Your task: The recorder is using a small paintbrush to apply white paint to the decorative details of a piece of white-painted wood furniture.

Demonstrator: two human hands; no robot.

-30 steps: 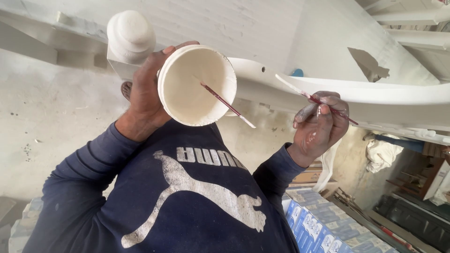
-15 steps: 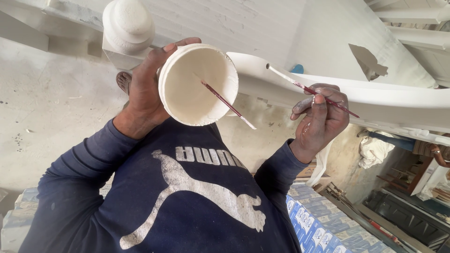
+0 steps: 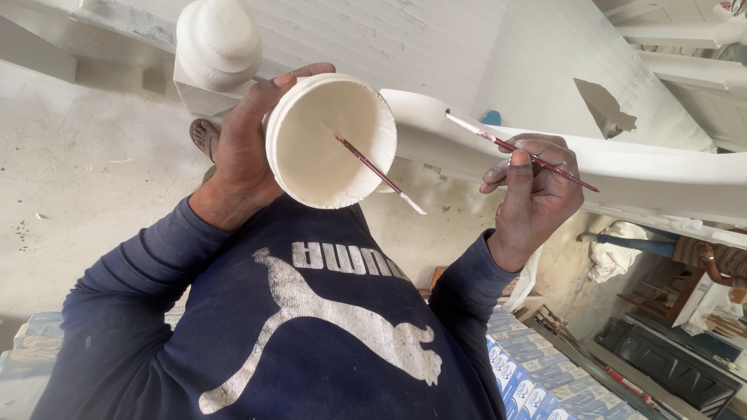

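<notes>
Left hand (image 3: 243, 148): gripped a round white paint-coated bowl (image 3: 331, 141); a thin red-handled brush (image 3: 379, 173) rested inside.
Right hand (image 3: 535, 190): pinched a second slender brush (image 3: 520, 152), tip against the white curved moulding (image 3: 661, 175) just above.

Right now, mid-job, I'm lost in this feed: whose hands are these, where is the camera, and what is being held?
There is no machine here. The one picture comes from a camera worn on a person's head, looking down past a dark blue sweatshirt to the hands.

The left hand grips a white cup-shaped bowl coated inside with white paint or plaster; a thin red-handled brush rests in it, its end sticking out over the rim.

The right hand pinches a second thin brush, its white tip touching or nearly touching a curved white moulding that runs across the view. Behind the bowl stands a white rounded post cap.

Far below lie a pale concrete floor and stacked blue-and-white printed sacks.
</notes>
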